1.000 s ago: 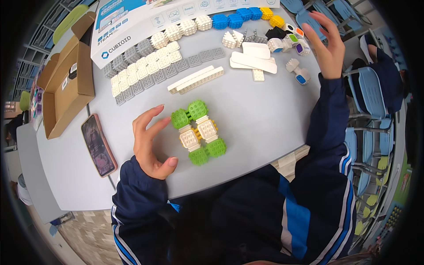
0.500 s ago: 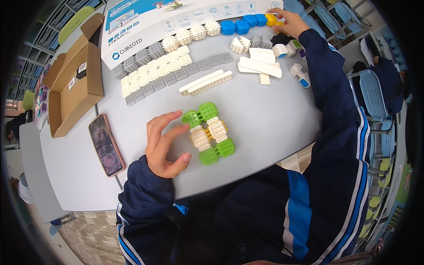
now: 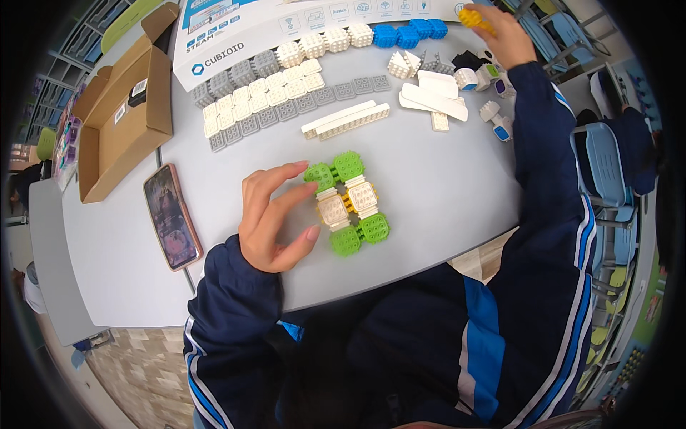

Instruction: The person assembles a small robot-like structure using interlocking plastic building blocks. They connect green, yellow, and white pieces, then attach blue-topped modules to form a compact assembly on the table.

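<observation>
Head view: left hand (image 3: 275, 218) lies flat on the table (image 3: 443, 179), fingers (image 3: 286, 174) spread open and touching the left side of the green-and-white block assembly (image 3: 348, 203), whose long axis runs toward and away from the person. Right hand (image 3: 504, 32), far off at the table's far edge, pinches a yellow block (image 3: 473, 16).

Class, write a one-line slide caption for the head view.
Left hand steadies a green-and-white block assembly while the right hand grips a yellow block at the table's far edge.
</observation>
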Demonstrator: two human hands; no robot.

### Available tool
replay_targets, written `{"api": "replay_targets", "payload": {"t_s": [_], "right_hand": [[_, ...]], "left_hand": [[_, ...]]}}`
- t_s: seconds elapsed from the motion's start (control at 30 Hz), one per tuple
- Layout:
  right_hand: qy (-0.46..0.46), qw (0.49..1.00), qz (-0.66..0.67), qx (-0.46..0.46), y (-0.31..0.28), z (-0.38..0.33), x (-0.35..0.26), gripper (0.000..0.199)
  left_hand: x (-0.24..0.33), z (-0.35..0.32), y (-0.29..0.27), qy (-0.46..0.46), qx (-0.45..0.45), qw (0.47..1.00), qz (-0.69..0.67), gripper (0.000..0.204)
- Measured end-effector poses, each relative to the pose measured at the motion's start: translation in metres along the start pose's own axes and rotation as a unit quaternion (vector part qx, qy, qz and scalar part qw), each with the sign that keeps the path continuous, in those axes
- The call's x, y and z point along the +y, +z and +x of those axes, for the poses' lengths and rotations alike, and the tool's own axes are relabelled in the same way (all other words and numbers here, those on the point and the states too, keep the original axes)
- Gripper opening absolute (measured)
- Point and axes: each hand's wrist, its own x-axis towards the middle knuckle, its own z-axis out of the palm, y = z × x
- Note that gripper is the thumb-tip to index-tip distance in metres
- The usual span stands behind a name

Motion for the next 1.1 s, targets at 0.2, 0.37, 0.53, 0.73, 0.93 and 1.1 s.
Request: {"api": "replay_targets", "payload": {"t_s": [0.2,0.37,0.53,0.73,0.93,1.1], "right_hand": [[-0.197,0.945,0.257,0.039,-0.075,-0.044,-0.113,0.038],[-0.307,0.894,0.326,-0.015,-0.079,-0.082,-0.202,0.044],[-0.248,0.870,0.407,-0.126,-0.081,-0.090,-0.220,0.055],[-0.243,0.847,0.463,-0.093,-0.072,-0.088,-0.218,0.056],[-0.191,0.833,0.513,-0.080,-0.060,-0.090,-0.205,0.045],[-0.246,0.798,0.544,-0.081,-0.050,-0.098,-0.205,0.034]], "left_hand": [[-0.002,-0.003,0.003,-0.003,0.018,1.000,-0.017,0.059],[-0.001,0.002,0.007,0.031,0.023,0.999,-0.003,0.071],[0.005,0.002,0.008,0.026,0.012,1.000,-0.010,0.073],[0.002,-0.003,0.014,-0.005,0.017,1.000,-0.012,0.069],[0.004,-0.001,0.013,-0.004,0.032,0.999,-0.036,0.060],[0.010,0.000,0.008,0.033,0.012,0.999,-0.039,0.057]]}}
